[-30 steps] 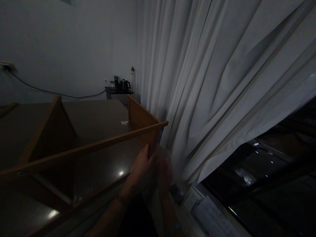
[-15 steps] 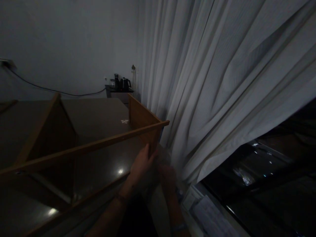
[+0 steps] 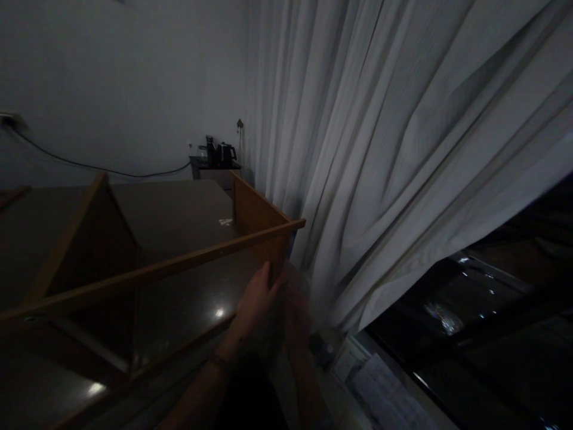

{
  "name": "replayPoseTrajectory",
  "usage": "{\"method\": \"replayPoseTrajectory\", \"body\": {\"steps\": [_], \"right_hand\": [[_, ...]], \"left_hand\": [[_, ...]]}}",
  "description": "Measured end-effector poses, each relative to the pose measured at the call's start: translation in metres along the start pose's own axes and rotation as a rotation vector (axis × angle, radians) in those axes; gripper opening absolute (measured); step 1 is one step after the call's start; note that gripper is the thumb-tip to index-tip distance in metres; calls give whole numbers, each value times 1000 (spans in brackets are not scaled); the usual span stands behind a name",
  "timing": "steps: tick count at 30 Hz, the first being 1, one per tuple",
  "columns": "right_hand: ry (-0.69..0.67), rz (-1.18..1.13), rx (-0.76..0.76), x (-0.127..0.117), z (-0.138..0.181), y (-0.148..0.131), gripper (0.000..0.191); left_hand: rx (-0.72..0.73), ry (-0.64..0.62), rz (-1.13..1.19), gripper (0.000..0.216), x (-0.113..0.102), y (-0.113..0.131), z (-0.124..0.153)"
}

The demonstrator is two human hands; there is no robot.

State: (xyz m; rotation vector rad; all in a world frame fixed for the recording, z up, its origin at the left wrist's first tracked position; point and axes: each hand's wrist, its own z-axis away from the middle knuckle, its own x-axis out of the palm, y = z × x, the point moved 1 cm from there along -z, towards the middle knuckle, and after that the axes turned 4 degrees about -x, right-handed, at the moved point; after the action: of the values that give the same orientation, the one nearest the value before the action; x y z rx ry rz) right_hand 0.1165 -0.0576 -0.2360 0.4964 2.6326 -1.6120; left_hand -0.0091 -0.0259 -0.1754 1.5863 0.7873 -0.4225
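A wooden shelf frame (image 3: 197,258) with upright boards lies on a dark glossy table. At its right end stands an end board (image 3: 259,206). My left hand (image 3: 256,295) grips the near lower part of that board, thumb on the inner face and fingers toward the outer side. Just right of it, my right hand (image 3: 297,313) is closed near the board's outer face. Dim light and blur hide whatever its fingers hold, if anything.
White curtains (image 3: 358,149) hang close on my right. A black kettle (image 3: 226,154) stands on a small cabinet (image 3: 217,173) at the back. A black cable (image 3: 111,172) runs along the wall. Papers (image 3: 385,388) lie low at the right.
My right hand has shifted slightly left, closer to the end board, and is a little less blurred. My left hand keeps its hold on the board.
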Motion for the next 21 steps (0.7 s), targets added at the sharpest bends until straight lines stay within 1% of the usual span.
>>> {"method": "replayPoseTrajectory", "body": {"steps": [2, 4, 9, 13, 17, 21], "right_hand": [[45, -67, 79, 3, 0, 1, 39], [61, -90, 107, 5, 1, 3, 37], [2, 14, 31, 2, 1, 8, 34], [-27, 105, -44, -5, 1, 11, 37], [-29, 145, -74, -10, 3, 13, 36], [-96, 152, -98, -15, 5, 14, 32]], "left_hand": [[-8, -3, 1, 65, 0, 1, 0], [-17, -1, 0, 65, 1, 0, 0], [-6, 9, -13, 67, 3, -4, -1], [7, 1, -7, 66, 3, -4, -1], [9, 1, -9, 65, 1, -2, 1], [-10, -12, -14, 65, 0, 0, 1]]}}
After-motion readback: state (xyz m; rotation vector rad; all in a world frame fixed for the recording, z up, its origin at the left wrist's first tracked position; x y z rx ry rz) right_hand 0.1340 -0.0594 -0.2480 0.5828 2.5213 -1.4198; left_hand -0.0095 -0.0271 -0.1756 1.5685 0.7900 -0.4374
